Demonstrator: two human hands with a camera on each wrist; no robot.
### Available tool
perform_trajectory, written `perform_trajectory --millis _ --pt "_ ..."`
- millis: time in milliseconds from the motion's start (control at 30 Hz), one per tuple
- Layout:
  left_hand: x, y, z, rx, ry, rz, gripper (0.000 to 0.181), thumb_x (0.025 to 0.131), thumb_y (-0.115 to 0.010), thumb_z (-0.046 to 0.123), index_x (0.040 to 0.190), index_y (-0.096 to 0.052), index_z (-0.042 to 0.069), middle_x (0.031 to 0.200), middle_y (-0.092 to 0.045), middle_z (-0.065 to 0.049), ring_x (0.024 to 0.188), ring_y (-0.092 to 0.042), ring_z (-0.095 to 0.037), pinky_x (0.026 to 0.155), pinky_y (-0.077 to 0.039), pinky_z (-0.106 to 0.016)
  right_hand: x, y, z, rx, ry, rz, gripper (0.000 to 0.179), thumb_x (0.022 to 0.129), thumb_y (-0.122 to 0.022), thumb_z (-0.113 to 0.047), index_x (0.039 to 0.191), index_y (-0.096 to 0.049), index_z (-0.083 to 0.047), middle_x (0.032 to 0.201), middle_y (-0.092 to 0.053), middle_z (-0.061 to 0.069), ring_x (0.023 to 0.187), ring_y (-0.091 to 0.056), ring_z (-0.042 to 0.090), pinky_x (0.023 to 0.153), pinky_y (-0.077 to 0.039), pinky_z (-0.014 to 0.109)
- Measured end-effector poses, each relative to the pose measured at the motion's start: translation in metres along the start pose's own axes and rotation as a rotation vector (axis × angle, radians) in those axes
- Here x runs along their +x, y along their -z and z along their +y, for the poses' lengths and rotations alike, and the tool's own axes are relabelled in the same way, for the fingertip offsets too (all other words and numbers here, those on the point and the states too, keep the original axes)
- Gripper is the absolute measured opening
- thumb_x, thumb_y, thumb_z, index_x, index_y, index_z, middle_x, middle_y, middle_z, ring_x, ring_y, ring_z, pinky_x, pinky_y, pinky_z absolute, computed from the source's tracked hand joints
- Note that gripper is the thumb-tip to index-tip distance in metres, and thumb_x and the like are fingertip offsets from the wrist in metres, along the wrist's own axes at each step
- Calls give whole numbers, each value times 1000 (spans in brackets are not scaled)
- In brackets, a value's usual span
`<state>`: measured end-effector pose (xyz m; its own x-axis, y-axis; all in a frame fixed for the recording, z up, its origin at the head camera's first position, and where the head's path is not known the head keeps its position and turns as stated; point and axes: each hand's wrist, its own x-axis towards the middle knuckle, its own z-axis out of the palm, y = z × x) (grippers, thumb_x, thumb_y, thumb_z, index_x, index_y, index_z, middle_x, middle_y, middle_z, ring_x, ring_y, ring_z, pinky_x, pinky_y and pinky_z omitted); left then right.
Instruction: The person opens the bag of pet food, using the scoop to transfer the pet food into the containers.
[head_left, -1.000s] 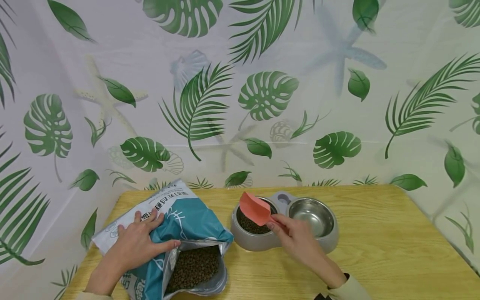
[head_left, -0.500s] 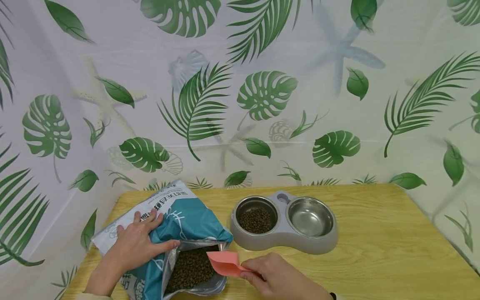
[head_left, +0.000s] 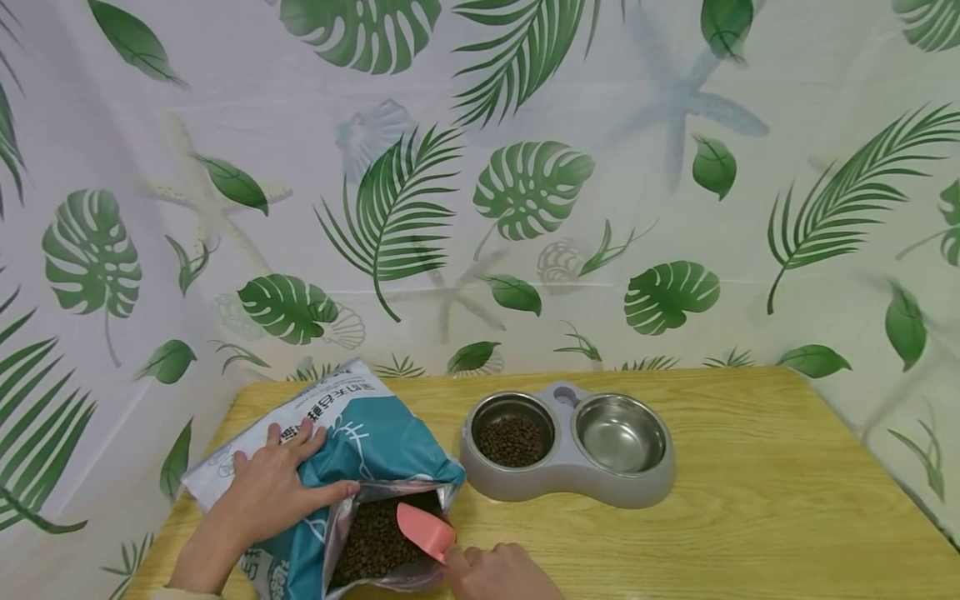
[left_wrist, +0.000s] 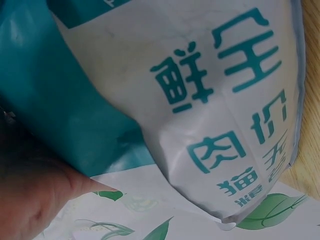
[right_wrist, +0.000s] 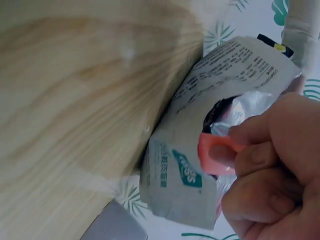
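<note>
A teal and white bag of pet food lies on the table with its mouth facing the near side, brown kibble showing inside. My left hand rests on top of the bag, fingers spread, the thumb by the opening. In the left wrist view, part of that hand touches the bag's printed side. My right hand grips the handle of a pink scoop, whose blade is in the bag's mouth over the kibble. The right wrist view has the curled fingers at the scoop.
Right of the bag stands a grey double bowl. Its left steel bowl holds kibble; the right steel bowl shows bare metal. The wooden table meets a leaf-patterned sheet at the back.
My right hand has brought the scoop from above the left bowl down and leftward into the bag's mouth. The left hand and bag have stayed in place.
</note>
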<state>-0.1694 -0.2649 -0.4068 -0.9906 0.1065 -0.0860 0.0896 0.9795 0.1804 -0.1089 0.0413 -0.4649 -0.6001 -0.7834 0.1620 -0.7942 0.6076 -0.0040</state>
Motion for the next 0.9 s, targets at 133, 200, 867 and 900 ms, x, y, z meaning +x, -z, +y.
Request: perform_trajectory --millis 133,200,867,900 --pt "0 0 0 4 -1 0 107 79 -60 85 152 -50 7 158 -43 -27 140 -29 -69 93 -27 -91 6 2 -7 114 -131 -93 18 101 -63 -32 93 -55 -18 52 -38 -11 40 -30 0 41 -22 17" --pt "0 1 0 3 -1 -3 107 79 -60 85 152 -50 7 158 -43 -27 140 -29 -69 93 -27 -91 10 2 -6 292 -185 -108 19 102 -62 -25 87 -55 -16 51 -33 -11 39 -28 0 42 -22 16" --pt "0 1 1 7 -1 1 108 79 -60 85 152 -50 6 157 -44 -26 140 -29 -69 93 -28 -91 9 -47 10 1648 -671 -163 33 108 -52 -23 102 -76 -1 54 -40 -8 45 -30 6 47 -27 21" --pt "0 1 1 5 -2 1 108 79 -60 85 152 -50 6 157 -44 -26 140 -29 -69 92 -27 -91 8 -38 6 1652 -674 -149 34 109 -49 -20 102 -74 2 54 -40 -8 46 -30 6 47 -26 21"
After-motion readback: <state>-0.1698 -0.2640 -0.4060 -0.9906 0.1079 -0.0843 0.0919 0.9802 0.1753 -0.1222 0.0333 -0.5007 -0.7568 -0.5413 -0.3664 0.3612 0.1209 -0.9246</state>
